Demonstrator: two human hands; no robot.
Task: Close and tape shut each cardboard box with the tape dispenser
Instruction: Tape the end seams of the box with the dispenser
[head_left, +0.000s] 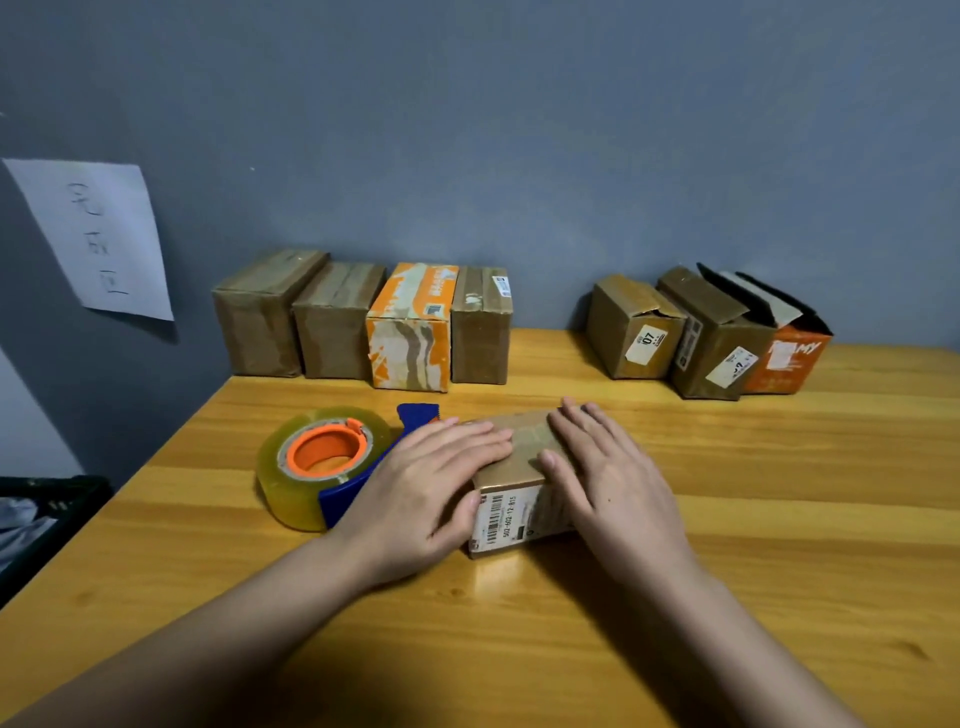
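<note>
Both hands, left (431, 483) and right (608, 467), lay flat with straight fingers on 1 small cardboard box (522, 470) at frame center, beside 1 tape dispenser (324, 465) on the counter (571, 623). Behind stood 4 closed boxes (363, 322) and 3 open-flapped boxes (711, 332); contents were hidden.

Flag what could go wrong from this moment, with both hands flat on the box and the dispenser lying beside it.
1. Both the left hand and right hand press the box flaps; lifting the left hand for the tape dispenser may let them spring open.
2. The dispenser lies on its side close under the left wrist, so its toothed blade could catch skin.
</note>
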